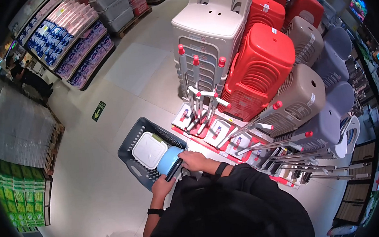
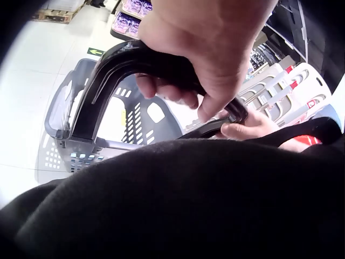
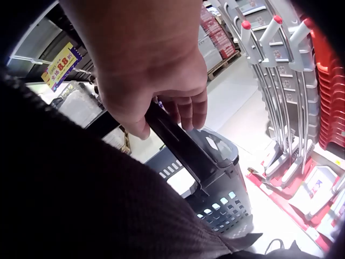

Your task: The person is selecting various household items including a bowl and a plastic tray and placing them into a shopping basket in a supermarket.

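Observation:
A dark grey shopping basket [image 1: 136,170] hangs or stands in front of the person; the head view does not settle which. Inside it lie a white square container [image 1: 149,150] and a round blue item [image 1: 169,159]. The left hand [image 1: 161,188] curls round the black handle [image 2: 99,81] on one side, its fingers beneath the bar in the left wrist view. The right hand [image 1: 194,161] grips the handle on the other side, and in the right wrist view its fingers [image 3: 186,114] wrap over the black bar [image 3: 178,144].
Mops [image 1: 198,82] with red-tipped poles stand on a low display right of the basket. Behind them rise stacked red stools [image 1: 268,50] and beige stools [image 1: 208,21]. Shelves of packages [image 1: 70,43] stand at the upper left, green packs [image 1: 22,194] at the left edge.

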`<action>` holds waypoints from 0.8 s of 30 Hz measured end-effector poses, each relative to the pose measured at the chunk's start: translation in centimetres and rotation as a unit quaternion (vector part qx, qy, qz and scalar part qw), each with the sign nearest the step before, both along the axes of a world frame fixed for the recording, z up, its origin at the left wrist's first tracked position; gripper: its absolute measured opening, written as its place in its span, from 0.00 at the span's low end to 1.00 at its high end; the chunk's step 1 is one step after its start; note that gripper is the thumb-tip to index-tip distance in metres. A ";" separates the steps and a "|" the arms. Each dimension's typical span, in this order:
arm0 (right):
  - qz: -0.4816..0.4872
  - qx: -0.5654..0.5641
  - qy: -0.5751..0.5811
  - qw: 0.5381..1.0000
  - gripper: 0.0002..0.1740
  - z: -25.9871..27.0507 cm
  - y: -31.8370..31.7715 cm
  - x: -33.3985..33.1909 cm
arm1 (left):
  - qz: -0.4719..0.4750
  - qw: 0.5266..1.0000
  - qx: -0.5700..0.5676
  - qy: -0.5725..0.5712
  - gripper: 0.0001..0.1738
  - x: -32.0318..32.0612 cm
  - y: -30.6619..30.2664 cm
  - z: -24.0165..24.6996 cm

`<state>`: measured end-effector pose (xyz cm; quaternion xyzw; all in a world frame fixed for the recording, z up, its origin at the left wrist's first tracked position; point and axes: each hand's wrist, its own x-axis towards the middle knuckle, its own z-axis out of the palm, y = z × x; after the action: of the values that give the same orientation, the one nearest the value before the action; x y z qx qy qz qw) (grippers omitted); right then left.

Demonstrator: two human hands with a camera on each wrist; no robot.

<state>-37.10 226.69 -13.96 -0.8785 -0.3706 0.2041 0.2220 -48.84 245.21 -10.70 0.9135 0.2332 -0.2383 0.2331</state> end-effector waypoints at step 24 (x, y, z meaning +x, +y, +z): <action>-0.725 0.203 -0.046 0.657 0.45 3.6 -28.5 -2.3 | -0.343 0.808 -0.427 -0.219 0.35 20.3 -25.9 4.9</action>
<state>-39.36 198.15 -10.33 -0.8099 0.3419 -0.1429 0.4548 -28.57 219.28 -5.79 0.7703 -0.2778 -0.1722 0.5476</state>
